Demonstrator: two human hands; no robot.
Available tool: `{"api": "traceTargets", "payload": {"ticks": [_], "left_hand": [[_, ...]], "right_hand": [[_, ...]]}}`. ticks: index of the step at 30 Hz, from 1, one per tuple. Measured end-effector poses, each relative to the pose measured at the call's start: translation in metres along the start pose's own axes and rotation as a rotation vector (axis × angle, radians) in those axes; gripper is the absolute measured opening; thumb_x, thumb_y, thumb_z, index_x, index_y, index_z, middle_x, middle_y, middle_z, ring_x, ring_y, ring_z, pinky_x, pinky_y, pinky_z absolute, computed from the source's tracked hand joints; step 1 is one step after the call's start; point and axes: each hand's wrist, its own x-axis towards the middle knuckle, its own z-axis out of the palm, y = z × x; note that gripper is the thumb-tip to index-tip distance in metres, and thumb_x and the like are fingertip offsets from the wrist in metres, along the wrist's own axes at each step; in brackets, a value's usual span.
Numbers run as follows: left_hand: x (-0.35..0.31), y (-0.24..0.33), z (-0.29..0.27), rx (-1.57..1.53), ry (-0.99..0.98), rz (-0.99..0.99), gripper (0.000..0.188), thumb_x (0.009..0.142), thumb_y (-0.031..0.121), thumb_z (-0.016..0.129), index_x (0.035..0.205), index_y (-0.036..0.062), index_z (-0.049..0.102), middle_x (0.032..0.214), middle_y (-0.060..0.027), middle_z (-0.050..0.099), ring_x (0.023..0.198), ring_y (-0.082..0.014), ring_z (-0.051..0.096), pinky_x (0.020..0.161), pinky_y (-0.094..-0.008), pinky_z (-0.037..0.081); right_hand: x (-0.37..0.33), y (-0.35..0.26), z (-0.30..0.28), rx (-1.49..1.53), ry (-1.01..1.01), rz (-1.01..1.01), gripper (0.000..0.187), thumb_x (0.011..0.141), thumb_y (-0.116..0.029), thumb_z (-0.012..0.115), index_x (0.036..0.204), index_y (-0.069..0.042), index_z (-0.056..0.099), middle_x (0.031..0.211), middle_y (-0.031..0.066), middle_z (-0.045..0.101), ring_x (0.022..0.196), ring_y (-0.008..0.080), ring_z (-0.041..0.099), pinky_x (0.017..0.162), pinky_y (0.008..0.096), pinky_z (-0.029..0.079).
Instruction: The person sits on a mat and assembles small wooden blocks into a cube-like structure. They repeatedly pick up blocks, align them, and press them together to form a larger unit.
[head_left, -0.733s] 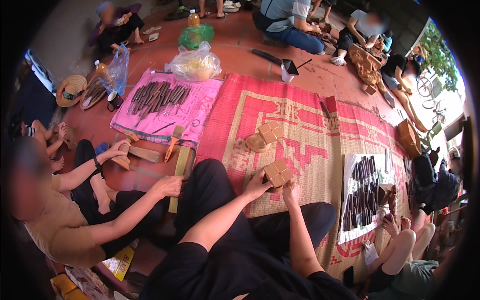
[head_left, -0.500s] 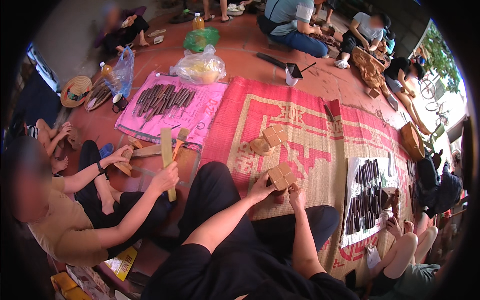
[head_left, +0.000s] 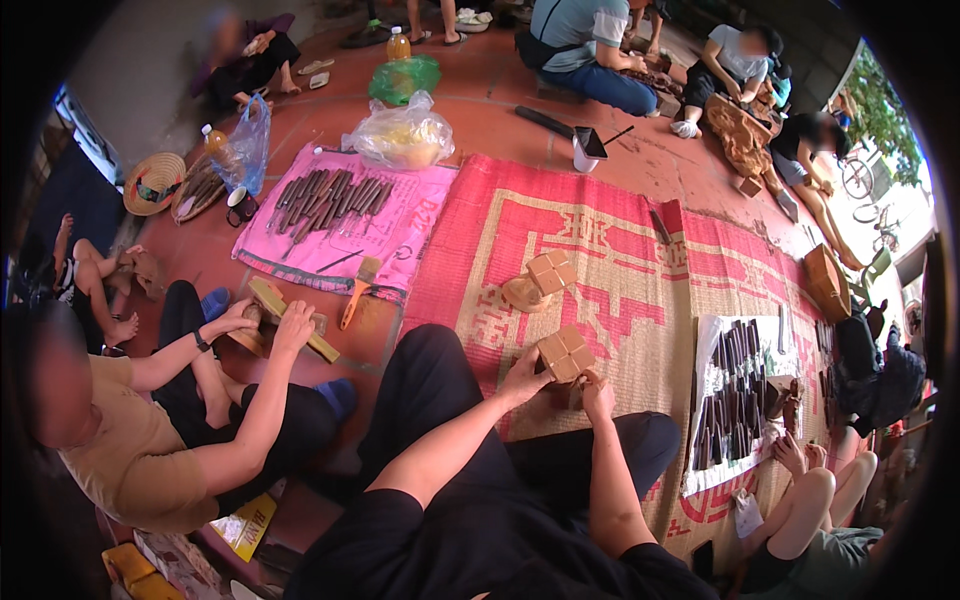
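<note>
Block (head_left: pixel 566 354), brown, grooved top | left hand (head_left: pixel 525 376): fingers grasping its left side | right hand (head_left: pixel 598 396): fingers curled at near-right corner, hold unclear | woven mat (head_left: pixel 640 375) beyond

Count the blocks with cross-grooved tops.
2: the near block between the left hand and right hand, and the far block beyond it on the patterned mat. Others may be hidden.

Straw hat (head_left: pixel 153 183) near dark mug (head_left: pixel 243 213); amber bottle (head_left: pixel 398 46) by green bag (head_left: pixel 405 80).
</note>
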Motion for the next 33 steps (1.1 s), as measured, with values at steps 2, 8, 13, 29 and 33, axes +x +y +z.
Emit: {"api": "traceTargets", "payload": {"ticks": [2,8,13,29,33], "left_hand": [[0.002,0.0,-0.003,0.054,-0.01,0.028,0.076,0.074,0.048,0.064,0.131,0.0072,0.034,0.129,-0.0143,0.042,0.123,-0.0264,0.038,0.1,-0.0352,0.03],[0.008,-0.021,0.004,0.013,-0.011,0.066,0.065,0.077,0.04,0.063,0.126,0.0045,0.039,0.119,-0.0128,0.049,0.114,-0.0248,0.045,0.096,-0.0352,0.034],[0.003,0.008,0.002,-0.132,-0.078,0.03,0.054,0.082,0.04,0.062,0.117,0.0032,0.044,0.109,-0.0066,0.055,0.1,-0.0146,0.051,0.086,-0.0296,0.04],[-0.004,0.027,0.003,-0.134,-0.088,-0.012,0.053,0.08,0.026,0.066,0.123,0.0039,0.044,0.123,-0.0061,0.047,0.113,-0.0158,0.043,0.096,-0.032,0.033],[-0.012,0.046,0.014,-0.246,-0.069,0.055,0.047,0.08,0.018,0.067,0.119,0.0033,0.046,0.115,-0.0049,0.051,0.108,-0.0144,0.047,0.093,-0.0303,0.035]], "right_hand": [[0.012,0.01,0.002,-0.084,0.003,-0.047,0.023,0.081,-0.02,0.046,0.092,-0.012,0.065,0.078,0.0203,0.062,0.078,0.0367,0.06,0.069,0.0455,0.047],[0.014,-0.002,0.021,-0.062,0.083,-0.097,0.02,0.079,-0.015,0.046,0.088,-0.007,0.063,0.075,0.0219,0.062,0.074,0.0387,0.06,0.062,0.0458,0.048],[0.02,0.043,0.022,0.113,0.002,-0.098,0.031,0.082,-0.016,0.043,0.106,-0.019,0.062,0.077,0.0114,0.065,0.072,0.0277,0.063,0.061,0.0378,0.049],[-0.004,0.036,0.005,1.237,0.05,0.171,0.011,0.076,-0.007,0.059,0.087,-0.005,0.056,0.075,0.0007,0.058,0.068,0.0092,0.055,0.061,0.0238,0.043],[0.0,0.039,0.013,0.852,0.164,0.215,0.011,0.069,-0.003,0.059,0.08,-0.005,0.056,0.071,0.0026,0.057,0.066,0.016,0.055,0.06,0.0292,0.042]]}}
